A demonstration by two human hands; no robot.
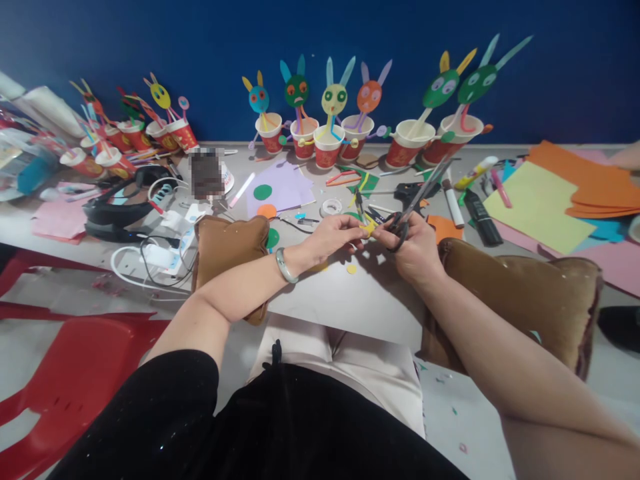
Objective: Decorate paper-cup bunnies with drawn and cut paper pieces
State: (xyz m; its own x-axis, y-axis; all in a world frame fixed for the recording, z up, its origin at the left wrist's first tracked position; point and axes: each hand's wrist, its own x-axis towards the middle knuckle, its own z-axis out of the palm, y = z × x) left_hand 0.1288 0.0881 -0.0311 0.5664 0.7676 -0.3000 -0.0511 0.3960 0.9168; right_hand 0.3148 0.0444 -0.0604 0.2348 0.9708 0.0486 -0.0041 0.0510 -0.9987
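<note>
Between the fingertips of my left hand (336, 238) is a small piece of yellow paper (369, 229). My right hand (417, 250) grips a pair of scissors (425, 189) by the dark handles, the blades pointing up and away from me. Its fingertips meet the yellow paper too, so both hands touch the piece. Below them on the table lies a small yellow paper circle (351, 269). Just beyond my hands is a roll of clear tape (331, 207). A black glue gun (413, 193) rests behind the scissors, partly covered.
Red paper cups (327, 155) with paper-faced figures line the back wall. Brown cushions (520, 293) sit under both forearms. A power strip (180, 253) with cables lies left; orange paper (575, 177) and yellow paper (530, 207) are stacked right. A red chair (80, 373) stands at lower left.
</note>
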